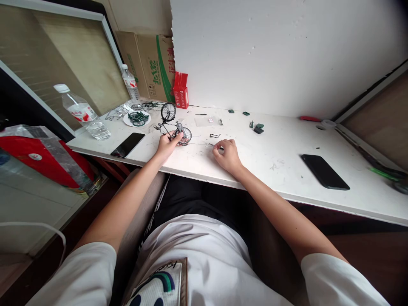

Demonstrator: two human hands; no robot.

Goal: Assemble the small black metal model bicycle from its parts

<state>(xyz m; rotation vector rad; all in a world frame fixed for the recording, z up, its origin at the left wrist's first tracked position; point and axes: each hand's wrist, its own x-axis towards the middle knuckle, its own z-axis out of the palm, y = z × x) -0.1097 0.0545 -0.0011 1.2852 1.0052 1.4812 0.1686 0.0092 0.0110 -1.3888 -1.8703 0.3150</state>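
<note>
My left hand (168, 144) is closed around a small model bicycle (168, 126) with black spoked wheels, its thumb against the frame near the lower wheel. One wheel (168, 111) points up and away from the hand. To the right, my right hand (227, 154) rests low over the table with thumb and forefinger pinched. A thin dark rod (211, 145) shows at those fingertips; its exact kind is too small to make out. Just beyond lie a small black part (213, 135), a clear plastic bag (205, 121) and a slim dark stick (200, 114).
A white plate (128, 120) holds green bicycle parts on the left. Nearby are a phone (128, 145), water bottles (86, 114), a red box (181, 91) and a carton (149, 63). Several dark green pieces (259, 129) and another phone (325, 171) lie on the right.
</note>
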